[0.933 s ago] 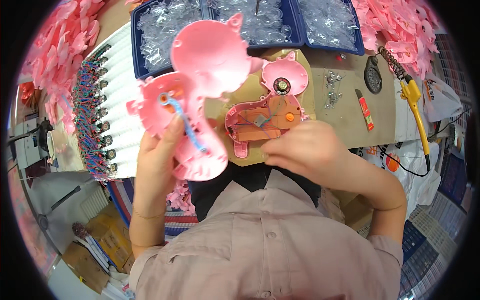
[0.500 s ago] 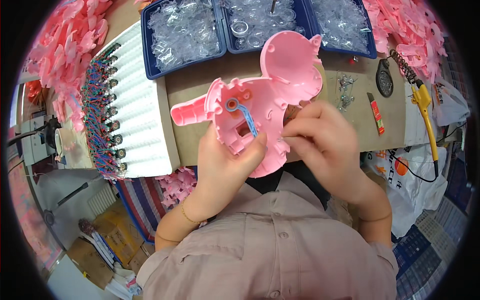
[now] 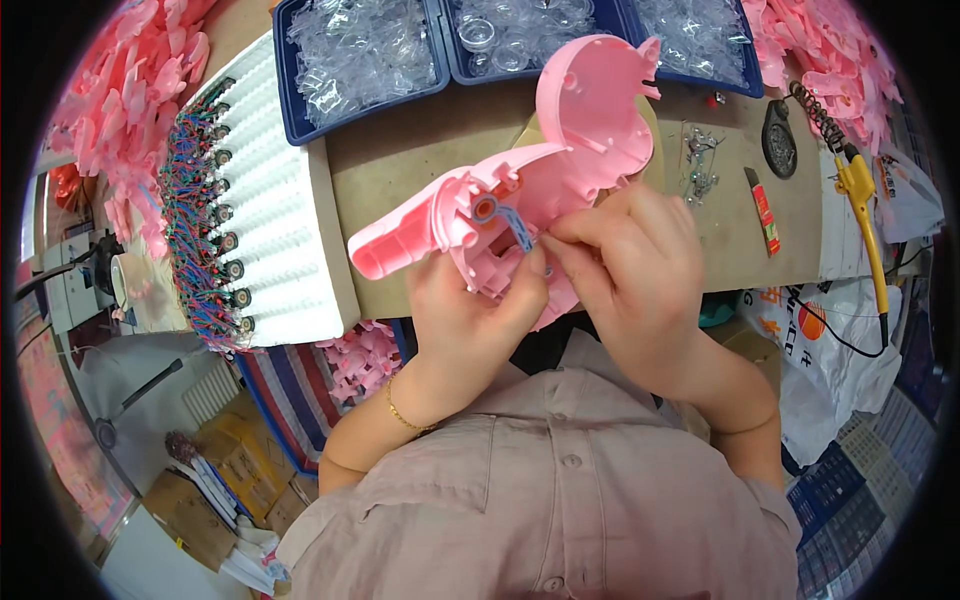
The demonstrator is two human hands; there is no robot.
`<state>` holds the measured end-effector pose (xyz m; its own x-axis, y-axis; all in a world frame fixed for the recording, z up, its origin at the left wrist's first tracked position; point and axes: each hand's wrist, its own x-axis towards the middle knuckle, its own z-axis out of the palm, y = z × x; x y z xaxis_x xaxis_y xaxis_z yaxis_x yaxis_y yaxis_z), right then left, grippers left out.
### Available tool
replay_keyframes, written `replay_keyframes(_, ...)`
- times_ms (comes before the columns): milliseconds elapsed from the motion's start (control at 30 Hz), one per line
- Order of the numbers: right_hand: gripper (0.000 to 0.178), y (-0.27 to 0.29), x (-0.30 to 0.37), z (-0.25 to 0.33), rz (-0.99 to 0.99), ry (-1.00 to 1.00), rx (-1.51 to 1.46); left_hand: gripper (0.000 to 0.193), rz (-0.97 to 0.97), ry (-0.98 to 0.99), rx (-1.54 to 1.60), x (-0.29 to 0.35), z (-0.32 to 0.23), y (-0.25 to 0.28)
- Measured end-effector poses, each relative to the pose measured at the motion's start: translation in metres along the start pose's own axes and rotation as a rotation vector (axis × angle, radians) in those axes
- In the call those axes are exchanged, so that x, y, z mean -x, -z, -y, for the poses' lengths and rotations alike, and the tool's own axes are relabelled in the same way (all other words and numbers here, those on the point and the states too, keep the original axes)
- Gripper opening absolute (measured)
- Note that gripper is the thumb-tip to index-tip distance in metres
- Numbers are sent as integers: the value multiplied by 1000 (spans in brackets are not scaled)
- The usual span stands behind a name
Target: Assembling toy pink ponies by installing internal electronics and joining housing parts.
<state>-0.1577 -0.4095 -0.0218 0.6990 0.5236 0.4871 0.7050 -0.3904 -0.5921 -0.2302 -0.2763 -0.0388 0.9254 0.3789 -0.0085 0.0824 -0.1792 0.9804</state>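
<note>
A pink plastic shell (image 3: 598, 95), hollow side up, is held tilted over the table's front edge. It has a rounded cup at its far end and a handle-like arm (image 3: 395, 238) at its left. Inside it sits a blue lever (image 3: 516, 230) with an orange ring (image 3: 485, 208) at its pivot. My left hand (image 3: 468, 318) grips the shell's near side, thumb over the inner edge beside the lever. My right hand (image 3: 640, 265) pinches finger and thumb together inside the shell, close to the lever's end. Whatever lies between those fingertips is too small or hidden.
Blue bins (image 3: 365, 60) of clear plastic parts line the back. A white ribbed tray (image 3: 285, 210) holds wired round parts (image 3: 200, 220) at left. To the right lie small metal pieces (image 3: 700, 165), a red box cutter (image 3: 763, 212) and a yellow soldering iron (image 3: 862, 195). Pink parts (image 3: 130, 110) pile behind.
The shell has tipped and turned slightly, its cup shifting right and away from me. My right hand's fingertips have moved left from the shell's right edge to near the blue lever.
</note>
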Motion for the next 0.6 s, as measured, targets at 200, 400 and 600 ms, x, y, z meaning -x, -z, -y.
replay_keyframes(200, 20, 2, 0, -4, 53, -36, -38, 32, -12, -93, -128, 0, 5, -1)
replay_keyframes(400, 15, 2, 1, 1, 53, -42, 39, 37, -97, -216, -205, -1, 8, -9)
replay_keyframes(600, 16, 16, 1, -1, 121, -67, 92, 36, 220, -116, -179, -9, -7, 5)
